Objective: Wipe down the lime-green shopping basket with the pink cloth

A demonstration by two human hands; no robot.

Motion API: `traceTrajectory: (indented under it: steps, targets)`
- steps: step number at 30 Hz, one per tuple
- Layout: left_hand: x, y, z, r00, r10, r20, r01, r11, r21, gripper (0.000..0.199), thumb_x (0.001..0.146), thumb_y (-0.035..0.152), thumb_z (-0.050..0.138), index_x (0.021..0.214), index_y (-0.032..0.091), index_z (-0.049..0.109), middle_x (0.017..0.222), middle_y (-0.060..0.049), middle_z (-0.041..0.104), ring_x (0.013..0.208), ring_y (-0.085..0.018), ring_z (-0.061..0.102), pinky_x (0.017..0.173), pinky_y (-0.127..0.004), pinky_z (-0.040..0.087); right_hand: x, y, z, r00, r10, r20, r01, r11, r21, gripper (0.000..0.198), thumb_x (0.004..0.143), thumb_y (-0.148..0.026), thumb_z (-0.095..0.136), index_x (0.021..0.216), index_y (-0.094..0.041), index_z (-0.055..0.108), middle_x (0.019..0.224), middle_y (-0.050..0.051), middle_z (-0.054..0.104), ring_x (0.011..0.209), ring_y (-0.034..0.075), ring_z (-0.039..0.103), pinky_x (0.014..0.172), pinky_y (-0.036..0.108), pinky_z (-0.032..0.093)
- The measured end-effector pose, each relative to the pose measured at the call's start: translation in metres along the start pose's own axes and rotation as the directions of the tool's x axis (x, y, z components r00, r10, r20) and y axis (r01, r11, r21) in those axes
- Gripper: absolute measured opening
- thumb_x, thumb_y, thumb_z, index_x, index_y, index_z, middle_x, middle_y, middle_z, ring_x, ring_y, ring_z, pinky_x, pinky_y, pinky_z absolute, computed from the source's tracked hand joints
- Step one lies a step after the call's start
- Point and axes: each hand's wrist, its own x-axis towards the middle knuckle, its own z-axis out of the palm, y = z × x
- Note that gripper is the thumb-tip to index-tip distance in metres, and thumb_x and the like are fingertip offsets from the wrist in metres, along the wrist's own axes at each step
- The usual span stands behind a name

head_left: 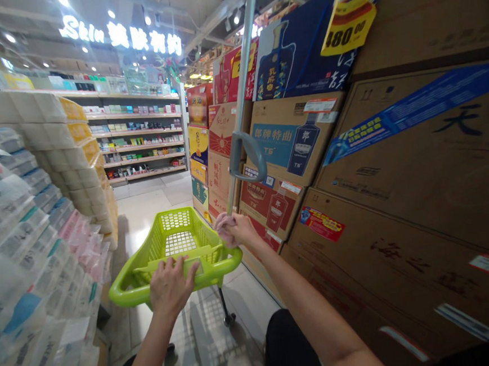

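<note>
My left hand (171,287) is wrapped over the handlebar of a lime-green shopping cart (128,291), thumb lying along its inner side. The cart's basket has perforated walls, and no goods show in it. At the cart's right corner my right hand (242,231) is closed on a crumpled pink cloth (226,229). A silver metal pole (246,53) rises from this hand, leaning slightly right, with a grey-blue loop handle (247,159) partway up. The pole's lower end is hidden behind the hand and cloth, so how it is held there is unclear.
Stacked cartons (300,139) form a wall close on the right. On the left stand piles of wrapped tissue packs (40,221). A tiled floor aisle (144,199) runs between them toward shelves of small boxed products (138,126). My knees show below.
</note>
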Motion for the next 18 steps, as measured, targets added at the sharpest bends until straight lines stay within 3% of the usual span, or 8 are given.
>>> traceTrajectory:
  steps: [5,9,12,14,18]
  targets:
    - [0.001,0.001,0.0,1.0,0.01,-0.001,-0.01,1.0,0.01,0.06,0.094,0.061,0.024,0.109,0.02,0.065,0.095,-0.01,0.065,0.091,-0.027,0.056,0.076,-0.036,0.04,-0.003,0.018,-0.007,0.997,0.022,0.078,-0.032,0.99,0.138,0.028,0.07,-0.024,0.06,0.096,-0.018,0.066,0.089,0.001,0.069,0.081,0.017,0.06,0.073,0.027,0.048]
    - [0.0,-0.008,0.002,1.0,0.023,-0.006,-0.023,1.0,0.014,0.058,0.094,0.06,0.025,0.106,0.021,0.066,0.096,-0.009,0.065,0.093,-0.026,0.056,0.077,-0.035,0.04,-0.049,0.051,0.0,0.962,0.171,0.211,-0.231,0.924,0.303,0.015,0.07,-0.025,0.055,0.076,-0.018,0.067,0.074,0.0,0.066,0.073,0.016,0.058,0.067,0.025,0.045]
    - [0.0,-0.018,0.003,0.999,0.048,-0.013,-0.048,0.998,0.028,0.055,0.094,0.059,0.027,0.104,0.021,0.065,0.096,-0.008,0.066,0.092,-0.026,0.056,0.078,-0.036,0.041,-0.076,0.074,0.013,0.945,0.225,0.236,-0.3,0.884,0.358,0.01,0.067,-0.026,0.055,0.061,-0.019,0.06,0.065,-0.002,0.061,0.067,0.014,0.055,0.061,0.023,0.042]
    - [0.0,-0.023,0.002,0.998,0.069,-0.004,-0.069,0.997,0.034,0.052,0.095,0.058,0.028,0.102,0.022,0.065,0.095,-0.007,0.066,0.092,-0.025,0.056,0.078,-0.035,0.041,-0.075,0.081,0.026,0.937,0.255,0.237,-0.334,0.852,0.403,0.011,0.066,-0.028,0.056,0.059,-0.019,0.057,0.063,-0.003,0.058,0.064,0.013,0.052,0.059,0.021,0.04]
    - [0.001,-0.028,-0.001,0.996,0.092,0.018,-0.093,0.995,0.027,0.05,0.095,0.057,0.029,0.1,0.022,0.064,0.096,-0.006,0.066,0.094,-0.025,0.057,0.08,-0.035,0.042,-0.041,0.078,0.058,0.899,0.331,0.287,-0.435,0.747,0.503,0.028,0.075,-0.042,0.046,0.057,-0.021,0.049,0.046,-0.005,0.044,0.047,0.011,0.042,0.048,0.022,0.037]
